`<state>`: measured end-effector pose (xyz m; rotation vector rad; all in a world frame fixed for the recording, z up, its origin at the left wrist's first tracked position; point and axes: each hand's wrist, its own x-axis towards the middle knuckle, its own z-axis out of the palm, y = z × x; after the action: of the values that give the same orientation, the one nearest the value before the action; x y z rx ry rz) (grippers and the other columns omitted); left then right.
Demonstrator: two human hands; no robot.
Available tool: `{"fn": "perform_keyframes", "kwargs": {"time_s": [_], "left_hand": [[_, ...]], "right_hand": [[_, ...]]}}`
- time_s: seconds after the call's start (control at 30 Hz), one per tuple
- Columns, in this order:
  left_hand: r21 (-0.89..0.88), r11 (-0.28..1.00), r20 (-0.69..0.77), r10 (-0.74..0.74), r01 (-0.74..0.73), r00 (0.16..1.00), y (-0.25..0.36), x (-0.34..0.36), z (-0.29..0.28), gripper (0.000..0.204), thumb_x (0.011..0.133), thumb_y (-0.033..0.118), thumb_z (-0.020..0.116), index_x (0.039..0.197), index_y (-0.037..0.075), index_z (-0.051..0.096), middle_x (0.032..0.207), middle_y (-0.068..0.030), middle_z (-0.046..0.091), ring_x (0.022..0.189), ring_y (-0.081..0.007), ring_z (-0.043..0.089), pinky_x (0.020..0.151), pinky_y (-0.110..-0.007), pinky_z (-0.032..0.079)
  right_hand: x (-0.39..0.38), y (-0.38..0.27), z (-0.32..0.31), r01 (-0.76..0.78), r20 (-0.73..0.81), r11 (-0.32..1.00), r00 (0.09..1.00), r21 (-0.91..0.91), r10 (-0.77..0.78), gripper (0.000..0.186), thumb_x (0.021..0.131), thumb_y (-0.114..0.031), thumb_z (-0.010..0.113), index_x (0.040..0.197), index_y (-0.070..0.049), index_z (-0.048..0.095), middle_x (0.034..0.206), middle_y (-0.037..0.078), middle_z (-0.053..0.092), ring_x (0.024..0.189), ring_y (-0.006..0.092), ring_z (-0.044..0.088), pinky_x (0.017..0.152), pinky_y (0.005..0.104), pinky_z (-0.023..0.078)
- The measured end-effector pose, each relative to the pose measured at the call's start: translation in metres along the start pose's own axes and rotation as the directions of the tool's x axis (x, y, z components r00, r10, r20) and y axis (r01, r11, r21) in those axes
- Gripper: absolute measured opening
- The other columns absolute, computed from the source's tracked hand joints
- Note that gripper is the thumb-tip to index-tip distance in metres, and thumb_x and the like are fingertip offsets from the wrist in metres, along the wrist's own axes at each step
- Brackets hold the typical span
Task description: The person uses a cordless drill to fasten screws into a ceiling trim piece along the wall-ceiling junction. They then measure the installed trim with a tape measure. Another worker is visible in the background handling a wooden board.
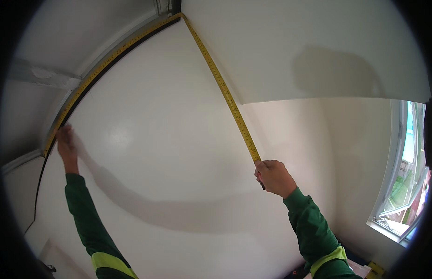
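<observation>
A yellow tape measure (pixel 224 89) stretches from my right hand (pixel 275 177) up to the top corner of the white panel (pixel 169 121). There its blade bends and continues down to the left along a black edge strip (pixel 97 76). My right hand is closed around the tape's lower end, where a dark piece pokes out below the fingers; the case cannot be made out. Up at the left, my left hand (pixel 67 145) is at the strip beside the blade, close to the tape's far left end. Motion smears its fingers, so whether they pinch the blade is unclear.
A grey recessed surface with a ledge (pixel 48 76) lies beyond the strip. White wall hangs down at the upper right (pixel 281 51). An open window (pixel 402 186) stands at the right. Partly hidden items, one of them yellow (pixel 375 269), sit at the lower right.
</observation>
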<state>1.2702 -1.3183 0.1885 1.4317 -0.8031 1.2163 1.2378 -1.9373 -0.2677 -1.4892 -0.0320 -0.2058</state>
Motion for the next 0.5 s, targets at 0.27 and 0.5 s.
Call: {"fn": "perform_keyframes", "kwargs": {"time_s": [0.27, 0.5], "left_hand": [[-0.435, 0.900, -0.035, -0.041, 0.022, 0.999, -0.018, -0.036, 0.220, 0.066, 0.113, 0.045, 0.051, 0.151, -0.008, 0.042, 0.139, -0.0183, 0.058, 0.131, -0.0286, 0.061, 0.116, -0.034, 0.053], [-0.419, 0.908, -0.082, -0.062, 0.022, 0.995, -0.024, -0.022, 0.265, 0.057, 0.116, 0.036, 0.049, 0.155, -0.004, 0.038, 0.146, -0.0158, 0.053, 0.135, -0.0303, 0.058, 0.119, -0.041, 0.052]], "right_hand": [[-0.010, -0.006, -0.007, -0.020, 0.006, 0.999, 1.000, -0.034, 0.020, 0.049, 0.110, -0.039, 0.051, 0.088, 0.001, 0.068, 0.071, 0.006, 0.064, 0.059, 0.0184, 0.060, 0.063, 0.0371, 0.053], [-0.004, -0.006, -0.013, -0.006, 0.004, 0.992, 1.000, -0.127, 0.006, 0.049, 0.110, -0.039, 0.051, 0.094, 0.002, 0.072, 0.075, 0.013, 0.068, 0.068, 0.0266, 0.065, 0.070, 0.0431, 0.055]]}}
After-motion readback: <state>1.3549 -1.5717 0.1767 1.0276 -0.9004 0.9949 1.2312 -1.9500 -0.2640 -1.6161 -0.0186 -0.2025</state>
